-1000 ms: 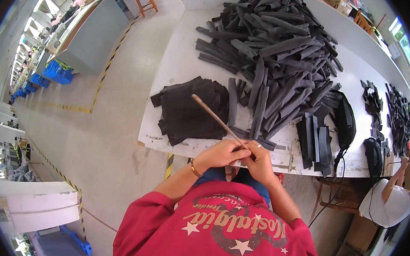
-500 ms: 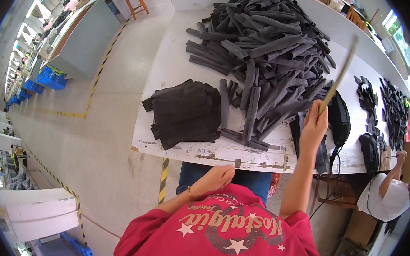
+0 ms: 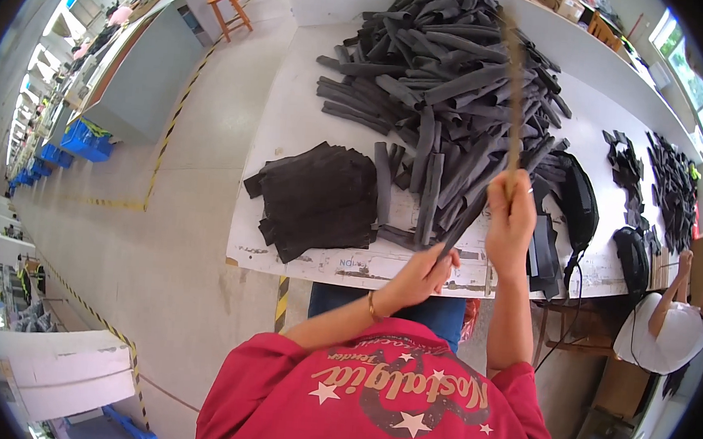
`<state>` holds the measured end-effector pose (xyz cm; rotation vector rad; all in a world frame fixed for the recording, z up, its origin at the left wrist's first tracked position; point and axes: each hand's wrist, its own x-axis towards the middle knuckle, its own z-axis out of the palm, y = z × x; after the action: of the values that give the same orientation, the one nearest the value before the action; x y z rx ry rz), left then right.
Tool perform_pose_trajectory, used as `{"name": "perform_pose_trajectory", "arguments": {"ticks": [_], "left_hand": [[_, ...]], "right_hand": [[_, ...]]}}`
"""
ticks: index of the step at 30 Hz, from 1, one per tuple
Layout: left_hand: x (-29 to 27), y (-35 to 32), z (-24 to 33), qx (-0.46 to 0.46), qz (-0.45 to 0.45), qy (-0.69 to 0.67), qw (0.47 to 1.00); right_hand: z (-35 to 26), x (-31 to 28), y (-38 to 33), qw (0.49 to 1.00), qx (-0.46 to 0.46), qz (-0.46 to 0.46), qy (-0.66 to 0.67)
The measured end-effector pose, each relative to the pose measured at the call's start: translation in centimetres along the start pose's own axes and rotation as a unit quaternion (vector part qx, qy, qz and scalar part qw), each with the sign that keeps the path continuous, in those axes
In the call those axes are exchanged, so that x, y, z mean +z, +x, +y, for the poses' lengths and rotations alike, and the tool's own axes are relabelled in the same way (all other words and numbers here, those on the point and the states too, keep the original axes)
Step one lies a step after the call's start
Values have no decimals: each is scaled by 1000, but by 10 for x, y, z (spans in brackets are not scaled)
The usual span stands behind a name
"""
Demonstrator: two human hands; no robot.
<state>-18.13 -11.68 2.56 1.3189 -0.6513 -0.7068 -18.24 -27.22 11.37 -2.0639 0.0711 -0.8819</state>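
Observation:
A large heap of dark grey fabric tubes [image 3: 459, 72] covers the far middle of the white table [image 3: 282, 100]. My right hand [image 3: 511, 227] is closed round the lower end of a long, thin tan stick [image 3: 515, 109], which points up and away over the heap, blurred by motion. Near the front edge, my left hand [image 3: 425, 275] pinches the near end of one fabric tube [image 3: 467, 221]. That tube slants up toward my right hand; whether the stick touches it I cannot tell. Left of the heap lies a neat stack of flat black fabric pieces [image 3: 320, 201].
Right of my hands lie flat dark pieces [image 3: 543, 253] and a black padded item [image 3: 581, 203] with a cord. More dark pieces [image 3: 671, 189] lie farther right, near a person in white [image 3: 661, 335]. A wooden stool [image 3: 230, 14] stands beyond the table's left side.
My left hand has moved up and right from below the table edge and now grips a fabric tube. My right hand has come left and nearer, and the stick has swung left.

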Motion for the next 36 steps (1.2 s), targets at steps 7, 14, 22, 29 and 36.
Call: {"name": "perform_pose_trajectory", "arguments": {"ticks": [7, 14, 22, 29, 36], "left_hand": [[-13, -55, -40, -115, -44, 8, 992], [-65, -12, 24, 147, 274, 43, 950], [-60, 27, 38, -4, 77, -114, 990], [-56, 26, 27, 51, 166, -202, 964], [-46, 17, 37, -4, 162, -201, 966]], "right_hand": [[22, -12, 23, 961, 179, 182, 107], [8, -17, 16, 967, 160, -128, 153], [3, 10, -5, 967, 79, -184, 156], [13, 42, -49, 941, 195, -95, 260], [17, 56, -53, 899, 306, -70, 306]]}}
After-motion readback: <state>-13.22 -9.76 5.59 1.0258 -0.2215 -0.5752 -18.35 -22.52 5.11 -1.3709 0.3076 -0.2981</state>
